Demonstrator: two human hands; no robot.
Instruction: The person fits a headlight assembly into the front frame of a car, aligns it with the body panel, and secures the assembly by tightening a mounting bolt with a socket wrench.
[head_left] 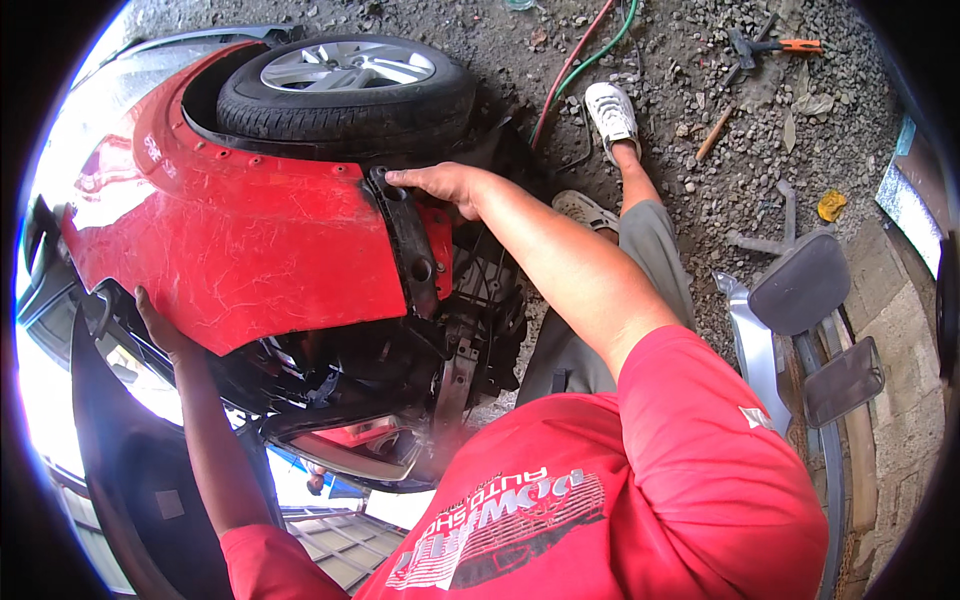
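A red fender panel (250, 240), scuffed and creased, sits on the car's front corner beside the wheel (340, 115). My left hand (160, 322) grips its edge on the left side, fingers curled at the edge. My right hand (445, 185) is closed on the panel's other end, at a black bracket (410, 240) with holes, its fingertips partly hidden. Below the panel, dark inner parts and a metal strut (455, 380) of the car are exposed. A large black panel (135, 440) stands beside my left forearm.
Red and green hoses (572, 70) cross the gravel. A hammer (770, 45) and a wooden handle (715, 130) lie at upper right. Grey seat-like pads (800, 280) and metal pieces (755, 340) lie right of my legs. A person (315, 480) is small in the background below the car.
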